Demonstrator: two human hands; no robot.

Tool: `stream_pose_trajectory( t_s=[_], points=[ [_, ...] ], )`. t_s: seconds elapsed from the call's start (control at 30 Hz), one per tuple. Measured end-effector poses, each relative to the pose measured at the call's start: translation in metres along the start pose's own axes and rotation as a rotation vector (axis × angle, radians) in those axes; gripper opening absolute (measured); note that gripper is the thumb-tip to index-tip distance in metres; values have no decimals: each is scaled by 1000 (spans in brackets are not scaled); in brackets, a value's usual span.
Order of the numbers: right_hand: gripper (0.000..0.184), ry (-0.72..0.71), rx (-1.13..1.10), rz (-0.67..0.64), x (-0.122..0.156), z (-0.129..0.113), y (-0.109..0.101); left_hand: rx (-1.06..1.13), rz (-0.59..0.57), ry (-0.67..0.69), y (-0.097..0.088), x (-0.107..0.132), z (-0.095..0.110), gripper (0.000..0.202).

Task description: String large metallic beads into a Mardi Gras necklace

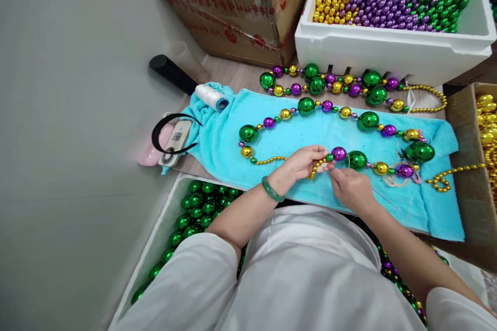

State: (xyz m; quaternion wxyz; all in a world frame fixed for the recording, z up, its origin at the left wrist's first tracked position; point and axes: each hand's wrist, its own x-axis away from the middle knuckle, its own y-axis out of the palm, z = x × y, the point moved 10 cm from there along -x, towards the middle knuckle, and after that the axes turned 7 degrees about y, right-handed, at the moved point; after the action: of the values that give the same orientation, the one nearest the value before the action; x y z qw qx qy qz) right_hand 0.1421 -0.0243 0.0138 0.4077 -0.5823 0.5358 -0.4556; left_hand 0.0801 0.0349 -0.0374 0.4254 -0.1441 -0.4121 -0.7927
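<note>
A bead necklace (306, 106) of green, purple and gold beads curves over the turquoise towel (217, 165). My left hand (306, 161), with a green bangle at its wrist, pinches the necklace where its small gold beads meet a small green bead. Just right of it, my right hand (351, 186) is closed at the fingertips near the purple bead (339, 153); a thin thread shows by it, but what the fingers hold is hidden. A thin needle-like rod (386, 199) sticks out beyond the right hand. Pink-handled scissors (416, 176) lie partly under the beads.
Another bead necklace (316, 85) lies behind the towel. A white foam box (392, 44) of small beads and a cardboard box (233, 15) of purple beads stand behind. A thread spool (212, 97), headband (155, 137) and phone (176, 139) are left. Green beads fill a foam box (153, 238) nearby.
</note>
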Motion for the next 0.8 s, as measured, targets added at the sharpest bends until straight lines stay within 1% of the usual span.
stream_pose_trajectory(
  t_s=[0.07,0.1,0.17,0.23,0.27,0.3,0.33,0.37,0.4,0.47,0.5,0.53,0.57,0.6,0.67,0.73,0.8],
  points=[
    [35,-30,-45,-50,5,-2,4,-120,-27,41,1,1,5,11],
    [33,-27,-90,-47,6,0,-1,-196,-43,72,1,2,8,13],
    [30,29,-212,43,1,16,-26,-364,-85,145,3,6,17,12],
    [29,141,-338,169,-11,41,-55,-553,-143,227,10,12,26,8],
    [29,192,-398,180,-20,52,-63,-649,-179,266,15,16,29,8],
    [27,224,-468,140,-33,60,-65,-740,-214,306,20,19,32,9],
    [26,224,-561,25,-47,61,-58,-818,-246,346,26,23,34,10],
    [24,196,-671,-144,-61,55,-44,-882,-272,382,31,26,36,12],
    [24,142,-787,-359,-70,42,-26,-927,-290,414,35,29,37,13],
    [27,12,-988,-775,-72,10,4,-964,-288,458,38,31,39,14],
    [29,-41,-1064,-934,-70,-3,14,-958,-274,471,37,32,40,15],
    [29,-76,-1122,-1046,-67,-12,21,-940,-258,479,36,31,41,15],
    [29,-92,-1165,-1118,-65,-18,27,-914,-240,486,33,31,41,16],
    [28,-90,-1192,-1157,-65,-20,31,-882,-219,494,30,31,42,16],
    [23,-59,-1180,-1153,-66,-19,37,-825,-162,519,22,31,43,17],
    [17,-4,-1085,-1059,-71,-11,37,-785,-99,549,13,32,45,17],
    [13,47,-963,-925,-77,-1,31,-752,-45,574,5,31,44,17]
  ],
)
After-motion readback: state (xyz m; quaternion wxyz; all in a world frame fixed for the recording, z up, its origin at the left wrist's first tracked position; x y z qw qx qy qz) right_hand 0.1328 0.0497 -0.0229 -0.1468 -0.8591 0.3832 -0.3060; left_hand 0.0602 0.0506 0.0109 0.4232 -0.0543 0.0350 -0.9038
